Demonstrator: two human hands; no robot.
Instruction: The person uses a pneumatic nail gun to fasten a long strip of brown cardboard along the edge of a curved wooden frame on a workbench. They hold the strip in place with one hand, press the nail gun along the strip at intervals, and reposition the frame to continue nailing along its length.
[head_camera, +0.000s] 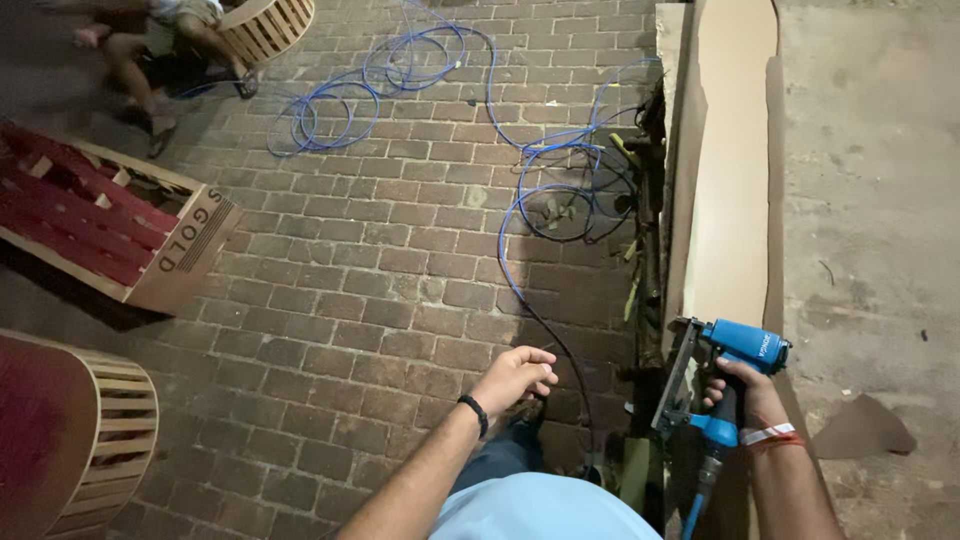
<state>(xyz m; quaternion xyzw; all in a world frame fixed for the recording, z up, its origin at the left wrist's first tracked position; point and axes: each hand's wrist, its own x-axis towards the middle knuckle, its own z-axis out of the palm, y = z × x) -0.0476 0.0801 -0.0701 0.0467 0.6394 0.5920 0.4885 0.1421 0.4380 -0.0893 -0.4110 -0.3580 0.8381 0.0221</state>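
Right hand (752, 395) grips blue pneumatic nail gun (722, 385), nose against edge of tall plywood panel (730, 170). Left hand (515, 375) loosely curled, pinching thin black hose (560, 350) running from blue air hose (520, 200) coiled over brick floor (350, 290). Panel looks unfinished; no driven fasteners visible. Around: red slatted wooden frames (90, 215), curved slatted frame (105, 430), another person's legs (150, 60) top left. Hose loops trail near feet.
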